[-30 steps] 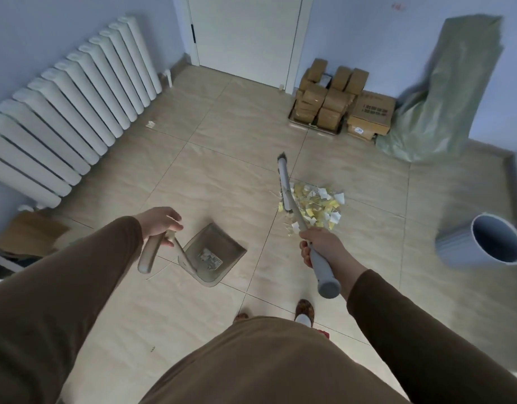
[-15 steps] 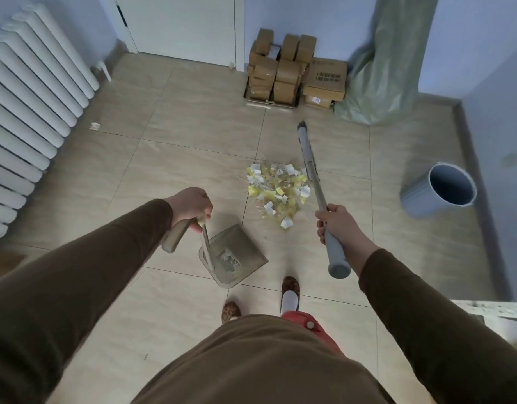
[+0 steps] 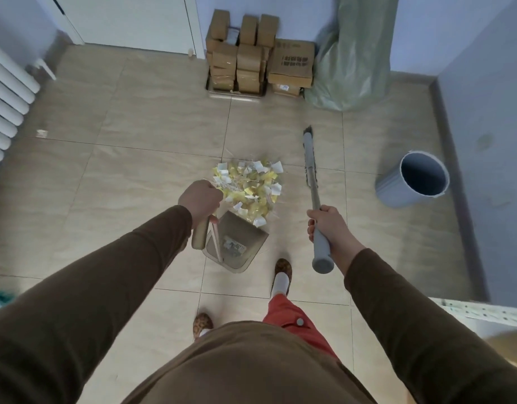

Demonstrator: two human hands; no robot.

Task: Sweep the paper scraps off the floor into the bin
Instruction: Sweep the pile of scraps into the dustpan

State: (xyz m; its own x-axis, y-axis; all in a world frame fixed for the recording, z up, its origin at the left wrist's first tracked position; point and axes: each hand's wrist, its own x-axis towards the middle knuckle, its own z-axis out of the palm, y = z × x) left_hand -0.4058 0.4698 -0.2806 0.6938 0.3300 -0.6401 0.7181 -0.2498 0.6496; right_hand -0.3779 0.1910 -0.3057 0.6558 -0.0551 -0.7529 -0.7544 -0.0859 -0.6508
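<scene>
A heap of yellow and white paper scraps (image 3: 250,186) lies on the tiled floor just ahead of me. My left hand (image 3: 200,199) grips the upright handle of a beige dustpan (image 3: 237,243), whose front lip touches the near edge of the heap. My right hand (image 3: 324,224) grips the grey broom handle (image 3: 320,244); the broom head (image 3: 309,158) stands on the floor to the right of the scraps, apart from them. A grey-blue bin (image 3: 412,182) stands open further right, near the wall.
Stacked cardboard boxes (image 3: 260,53) and a green sack (image 3: 353,53) line the far wall beside a white door (image 3: 129,18). A white radiator (image 3: 6,100) runs along the left. One stray scrap (image 3: 42,133) lies near it. My slippered feet (image 3: 282,269) stand behind the dustpan.
The dustpan has moved forward and right, up to the near edge of the heap. The broom has shifted from the heap's left side over to its right. My view has turned right.
</scene>
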